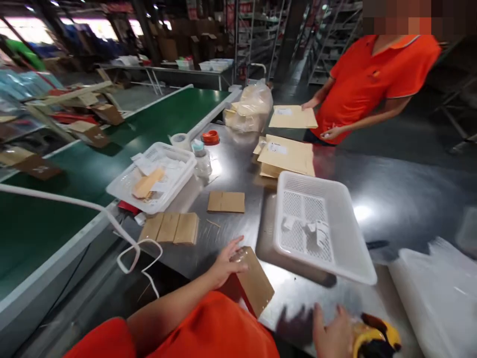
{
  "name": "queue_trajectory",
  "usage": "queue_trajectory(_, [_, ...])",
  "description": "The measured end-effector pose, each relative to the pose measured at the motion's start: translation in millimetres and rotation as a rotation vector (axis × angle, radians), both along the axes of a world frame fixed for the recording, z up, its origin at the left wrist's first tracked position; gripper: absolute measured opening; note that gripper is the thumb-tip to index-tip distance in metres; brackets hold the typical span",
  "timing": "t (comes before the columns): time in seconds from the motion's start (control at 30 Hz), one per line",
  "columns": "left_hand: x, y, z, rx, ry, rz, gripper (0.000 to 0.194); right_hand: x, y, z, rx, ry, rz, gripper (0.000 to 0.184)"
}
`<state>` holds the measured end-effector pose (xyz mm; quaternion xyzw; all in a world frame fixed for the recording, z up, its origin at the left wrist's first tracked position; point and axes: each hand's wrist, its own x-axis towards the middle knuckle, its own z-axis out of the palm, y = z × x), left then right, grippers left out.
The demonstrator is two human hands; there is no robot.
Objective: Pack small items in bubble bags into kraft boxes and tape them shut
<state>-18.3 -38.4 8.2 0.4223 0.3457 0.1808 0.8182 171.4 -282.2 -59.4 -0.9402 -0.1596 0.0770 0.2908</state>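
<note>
My left hand grips a small brown cardboard box by its upper left side, close to my body. The box stands tilted, with shiny clear tape at its top edge. Low in the view, my right hand is blurred, its fingers apart and pointing forward over the metal table. Just right of it is a yellow and black tape dispenser, partly cut off by the frame. Flat folded cardboard boxes lie ahead, a single one and a stacked row.
A white plastic basket holds small papers. Another white tray contains papers. Padded envelopes lie near a co-worker. A green conveyor belt runs left, with a white cable before it. Plastic packaging lies right.
</note>
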Motion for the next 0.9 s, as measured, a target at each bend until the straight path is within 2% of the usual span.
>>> queue_trajectory(0.03, [2.4,-1.4,-2.9,-0.029,-0.011,-0.002,0.092,-11.6,27.2,9.2,0.129,0.142,0.089,0.069])
queue_trajectory(0.07, [4.4,-1.8,-6.4,-0.054,-0.022,-0.012,0.085,-24.8,52.9,18.4,0.233,0.339,0.240,0.065])
queue_trajectory(0.1, [5.8,-0.9,-10.4,-0.075,-0.035,-0.024,0.077,-38.9,76.0,26.1,0.277,0.510,0.400,0.065])
queue_trajectory(0.17, [5.9,6.8,-19.4,-0.087,-0.053,-0.053,0.063,-65.9,111.7,32.0,0.327,0.666,0.550,0.072])
queue_trajectory(0.23, [-0.7,23.6,-28.6,0.035,-0.002,-0.089,0.057,-86.6,134.3,22.6,0.344,0.693,0.516,0.080])
queue_trajectory(0.3, [-18.8,48.6,-37.5,0.294,0.158,-0.055,0.056,-98.7,149.8,1.9,0.307,0.716,0.399,0.085])
queue_trajectory(0.33, [-33.3,63.2,-41.7,0.455,0.282,0.010,0.054,-102.0,157.6,-9.9,0.268,0.729,0.343,0.088])
queue_trajectory(0.43, [-95.9,109.4,-52.9,0.821,0.696,0.301,0.036,-108.5,191.9,-38.5,0.139,0.731,0.281,0.097])
queue_trajectory(0.5, [-144.3,138.6,-59.7,0.849,0.860,0.421,0.033,-116.0,227.0,-46.9,0.128,0.679,0.306,0.096])
queue_trajectory(0.53, [-166.7,152.1,-63.5,0.865,1.054,0.457,0.033,-121.6,247.4,-48.0,0.140,0.652,0.333,0.092])
queue_trajectory(0.57, [-186.4,164.4,-67.9,0.864,1.217,0.424,0.039,-128.4,268.4,-47.5,0.151,0.626,0.372,0.087])
queue_trajectory(0.63, [-214.9,184.8,-78.7,0.836,1.407,0.378,0.057,-144.7,307.9,-44.3,0.108,0.541,0.463,0.078])
queue_trajectory(0.73, [-230.9,201.8,-96.6,0.767,1.463,0.221,0.087,-170.6,344.8,-40.5,-0.080,0.286,0.524,0.075])
queue_trajectory(0.8, [-230.7,204.3,-105.2,0.731,1.475,0.067,0.099,-185.4,349.4,-40.6,-0.151,0.144,0.555,0.076])
queue_trajectory(0.9, [-227.5,201.0,-108.3,0.738,1.471,-0.068,0.094,-199.7,337.5,-41.8,-0.208,0.041,0.783,0.087])
